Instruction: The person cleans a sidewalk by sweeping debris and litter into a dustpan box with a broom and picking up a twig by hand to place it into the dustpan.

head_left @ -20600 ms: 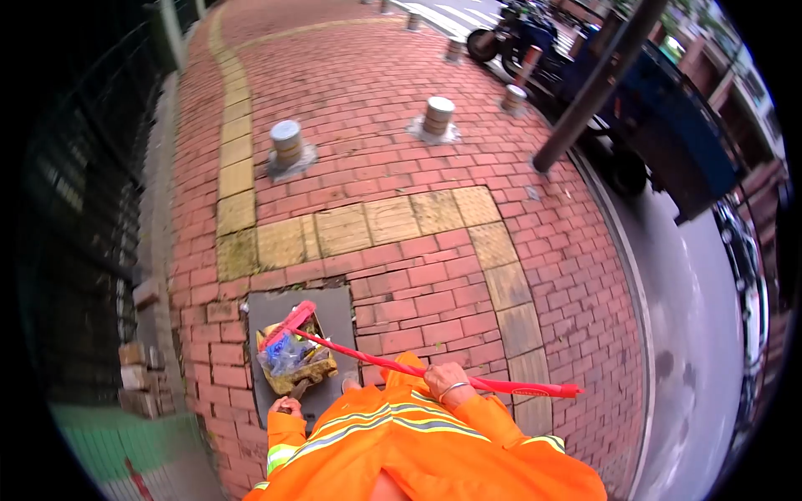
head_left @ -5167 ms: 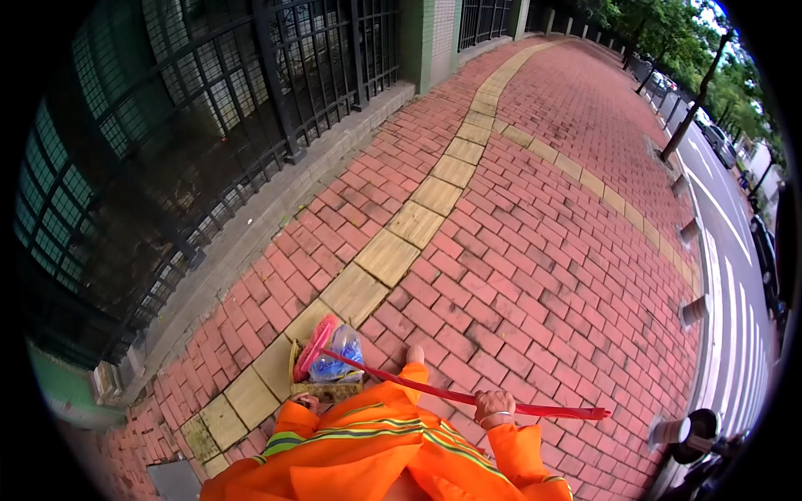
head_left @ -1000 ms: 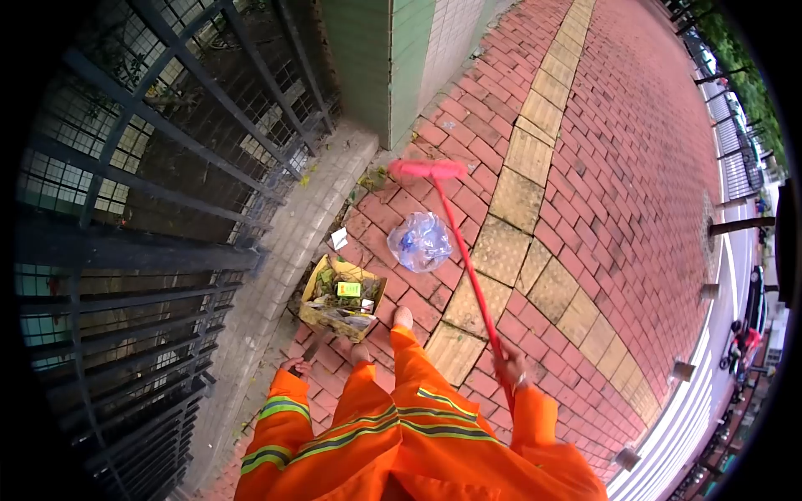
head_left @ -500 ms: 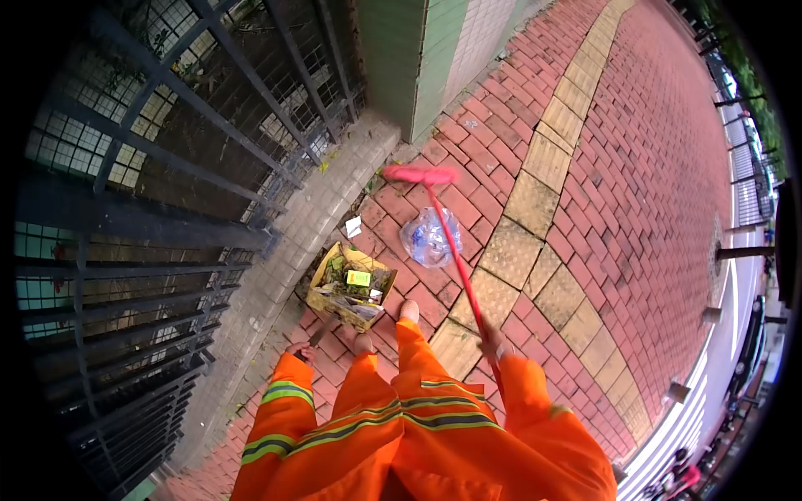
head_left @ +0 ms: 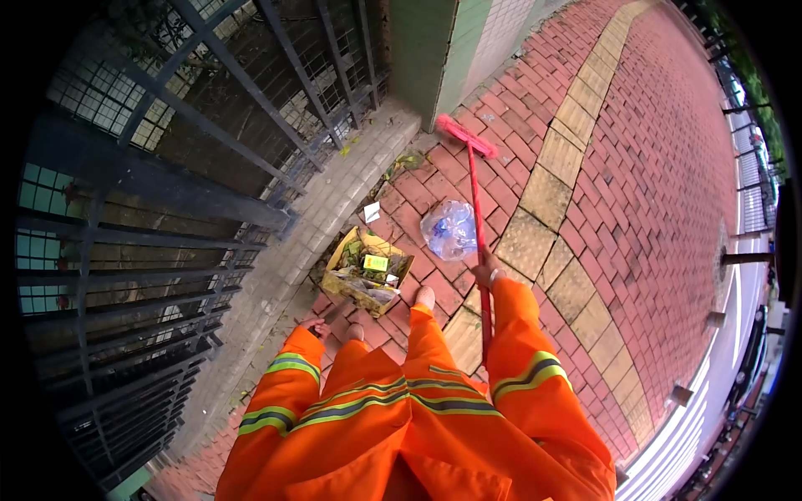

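Observation:
My right hand [head_left: 486,269] is wrapped around the red shaft of a broom [head_left: 474,188]. The broom's red head [head_left: 466,137] is out on the brick paving, near the foot of the green pillar. Low on the left, my left hand [head_left: 316,327] is closed on the short brown handle of a yellow dustpan [head_left: 364,302] that looks like a cut-open container. Dry leaves and a yellow-green packet [head_left: 375,263] lie in the dustpan. Between dustpan and broom shaft sits a clear plastic bag [head_left: 449,230] with bluish contents. A white paper scrap [head_left: 372,211] lies just beyond the dustpan.
A dark metal fence [head_left: 159,242] stands on a stone curb [head_left: 334,188] along the left, meeting a green tiled pillar [head_left: 422,58]. Leaf litter [head_left: 404,164] gathers by the curb. Yellow tactile paving [head_left: 526,242] crosses the red bricks; a road runs at far right.
My right hand has moved forward, pushing the broom head farther out and to the right, toward the pillar's foot. The left hand keeps its hold on the dustpan, which appears to stay in place.

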`<action>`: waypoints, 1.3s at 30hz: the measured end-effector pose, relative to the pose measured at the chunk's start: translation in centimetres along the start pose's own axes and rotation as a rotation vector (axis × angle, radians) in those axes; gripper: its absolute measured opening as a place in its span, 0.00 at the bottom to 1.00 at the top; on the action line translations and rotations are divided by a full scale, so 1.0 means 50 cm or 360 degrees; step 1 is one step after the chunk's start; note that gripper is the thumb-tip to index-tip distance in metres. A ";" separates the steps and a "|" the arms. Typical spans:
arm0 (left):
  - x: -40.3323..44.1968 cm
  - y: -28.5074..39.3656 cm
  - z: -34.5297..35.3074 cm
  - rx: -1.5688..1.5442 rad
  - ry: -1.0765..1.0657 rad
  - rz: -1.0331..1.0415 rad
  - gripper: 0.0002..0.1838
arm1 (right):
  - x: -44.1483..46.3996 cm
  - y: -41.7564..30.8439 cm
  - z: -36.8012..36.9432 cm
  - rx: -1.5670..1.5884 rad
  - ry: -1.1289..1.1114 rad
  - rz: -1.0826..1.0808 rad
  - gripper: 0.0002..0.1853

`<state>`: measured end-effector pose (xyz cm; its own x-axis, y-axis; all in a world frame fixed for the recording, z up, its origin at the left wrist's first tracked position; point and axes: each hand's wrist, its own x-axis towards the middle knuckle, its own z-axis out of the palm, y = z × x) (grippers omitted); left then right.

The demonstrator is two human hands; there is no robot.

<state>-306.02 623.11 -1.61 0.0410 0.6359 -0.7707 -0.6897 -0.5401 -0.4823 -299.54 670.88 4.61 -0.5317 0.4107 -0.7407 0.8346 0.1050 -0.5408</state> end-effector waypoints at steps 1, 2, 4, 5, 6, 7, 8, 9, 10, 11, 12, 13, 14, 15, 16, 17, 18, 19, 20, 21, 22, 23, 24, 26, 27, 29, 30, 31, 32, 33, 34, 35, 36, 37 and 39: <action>-0.010 -0.006 -0.013 0.0057 -0.0065 0.0020 0.09 | -0.003 0.019 0.036 -0.0150 0.0020 -0.0018 0.38; -0.026 0.000 -0.030 0.0117 -0.0131 0.0036 0.09 | -0.002 0.050 0.083 -0.0298 0.0043 -0.0035 0.37; -0.034 0.051 -0.090 -0.0072 -0.0100 -0.0280 0.08 | -0.022 0.150 0.177 -0.0575 0.0185 -0.0405 0.36; -0.044 0.053 -0.102 -0.0062 -0.0116 -0.0304 0.08 | -0.099 0.153 0.194 -0.0616 0.0039 -0.0283 0.37; -0.055 0.050 -0.118 -0.0060 -0.0135 -0.0331 0.08 | -0.184 0.150 0.209 -0.0749 -0.0018 -0.0260 0.39; -0.073 0.046 -0.123 -0.0152 -0.0209 -0.0260 0.08 | -0.260 0.150 0.228 -0.0841 -0.0119 -0.0070 0.40; -0.086 0.049 -0.125 -0.0239 -0.0225 -0.0276 0.08 | -0.305 0.208 0.264 -0.0872 -0.0133 0.0000 0.40; -0.096 0.054 -0.120 -0.0324 -0.0239 -0.0289 0.08 | -0.400 0.177 0.277 -0.0919 -0.0249 0.0084 0.40; -0.109 0.065 -0.119 -0.0403 -0.0254 -0.0302 0.08 | -0.456 0.241 0.315 -0.1066 -0.0163 -0.0036 0.40; -0.103 0.091 -0.131 -0.0403 -0.0213 -0.0315 0.08 | -0.505 0.299 0.341 -0.0858 -0.0201 -0.0339 0.41; -0.085 0.121 -0.145 -0.0401 -0.0172 -0.0332 0.08 | -0.617 0.201 0.341 -0.1059 -0.0344 0.0090 0.39; -0.071 0.139 -0.152 -0.0401 -0.0134 -0.0353 0.08 | -0.679 0.242 0.365 -0.1137 -0.0351 0.0029 0.38; -0.067 0.144 -0.152 -0.0357 -0.0136 -0.0392 0.08 | -0.742 0.282 0.389 -0.1215 -0.0356 -0.0033 0.38; -0.064 0.143 -0.144 -0.0318 -0.0140 -0.0429 0.09 | -0.805 0.307 0.404 -0.1037 -0.0320 -0.0160 0.39; -0.065 0.141 -0.141 -0.0282 -0.0141 -0.0460 0.09 | -0.847 0.294 0.407 -0.0978 -0.0341 -0.0127 0.39; -0.055 0.145 -0.146 -0.0255 -0.0124 -0.0427 0.08 | -0.890 0.279 0.408 -0.0920 -0.0360 -0.0093 0.39; -0.055 0.143 -0.146 -0.0270 -0.0104 -0.0528 0.08 | -0.919 0.240 0.406 -0.0982 -0.0433 0.0097 0.38; -0.054 0.139 -0.145 -0.0287 -0.0089 -0.0627 0.08 | -0.932 0.218 0.405 -0.1044 -0.0504 0.0283 0.38; -0.051 0.137 -0.143 -0.0301 -0.0077 -0.0725 0.08 | -0.921 0.227 0.404 -0.1015 -0.0414 0.0217 0.38; -0.046 0.134 -0.153 -0.0266 -0.0069 -0.0682 0.08 | -0.894 0.249 0.402 -0.0987 -0.0323 0.0147 0.38; -0.039 0.139 -0.164 -0.0194 -0.0057 -0.0677 0.09 | -0.864 0.272 0.406 -0.0957 -0.0235 0.0074 0.38; -0.033 0.144 -0.176 -0.0122 -0.0041 -0.0671 0.09 | -0.817 0.262 0.403 -0.0965 -0.0101 0.0012 0.39; -0.029 0.148 -0.188 -0.0051 -0.0022 -0.0665 0.09 | -0.751 0.239 0.392 -0.0970 0.0031 -0.0049 0.39; -0.025 0.139 -0.203 -0.0109 0.0110 -0.0503 0.11 | -0.564 0.271 0.396 -0.0720 0.0170 -0.0138 0.38; -0.031 0.135 -0.203 -0.0105 0.0128 -0.0474 0.12 | -0.505 0.190 0.390 -0.0712 0.0228 -0.0053 0.38; -0.047 0.114 -0.190 -0.0079 0.0155 -0.0409 0.12 | -0.333 0.141 0.393 -0.0621 0.0366 -0.0377 0.39; -0.062 0.100 -0.174 -0.0052 0.0168 -0.0372 0.12 | -0.281 0.097 0.395 -0.0483 0.0378 -0.0446 0.39; -0.072 0.096 -0.160 -0.0022 0.0182 -0.0337 0.12 | -0.266 0.019 0.387 -0.0366 0.0268 -0.0181 0.39; -0.038 0.124 -0.194 -0.0022 0.0200 -0.0324 0.12 | -0.269 -0.036 0.380 -0.0250 0.0152 0.0086 0.39; 0.026 0.171 -0.260 -0.0023 0.0219 -0.0312 0.12 | -0.217 0.007 0.394 -0.0245 0.0048 0.0102 0.40; 0.059 0.197 -0.295 -0.0030 0.0236 -0.0306 0.12 | -0.208 0.071 0.407 -0.0486 0.0085 -0.0129 0.40; 0.042 0.180 -0.288 0.0061 0.0082 -0.0204 0.12 | -0.269 0.088 0.401 -0.0536 -0.0080 -0.0055 0.40; 0.041 0.178 -0.290 0.0034 0.0043 -0.0165 0.11 | -0.338 0.096 0.394 -0.0590 -0.0247 0.0014 0.41; 0.041 0.175 -0.292 -0.0001 -0.0001 -0.0132 0.11 | -0.392 0.148 0.388 -0.0746 -0.0261 0.0030 0.43; 0.051 0.171 -0.303 -0.0013 -0.0223 -0.0123 0.11 | -0.538 0.173 0.326 -0.0793 -0.0326 0.0023 0.41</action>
<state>-300.86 611.76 -14.03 -0.0081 0.7464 -0.6655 -0.6824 -0.4906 -0.5420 -280.35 645.97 13.36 -0.4951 0.2354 -0.8363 0.7831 0.5379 -0.3122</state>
